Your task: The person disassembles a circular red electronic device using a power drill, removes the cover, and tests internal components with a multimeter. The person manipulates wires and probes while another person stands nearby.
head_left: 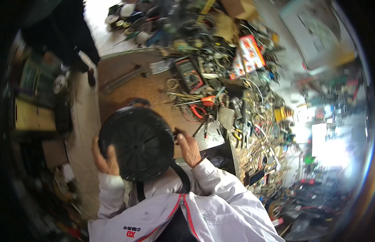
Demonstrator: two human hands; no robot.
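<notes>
A round black plastic housing (pixel 135 144) with radial ribs and slots on its upward face is held over the near edge of the wooden bench. A black handle-like loop sticks out from its far rim. My left hand (pixel 106 161) grips the left rim, with the thumb over the ribbed face and fingers along the side. At the right rim is my right hand (pixel 190 150), its fingers bent in against the edge; the fingertips are partly hidden. Two black straps (pixel 180 177) show beneath the housing, against my light clothing.
The brown bench top (pixel 119 68) bears a long bar-shaped tool (pixel 125 78), a multimeter (pixel 189 75), a screwdriver (pixel 195 102) and red-handled pliers (pixel 197 111). Heaped tools, wires and parts crowd the right side. A person in dark clothing (pixel 60 34) stands at the far left.
</notes>
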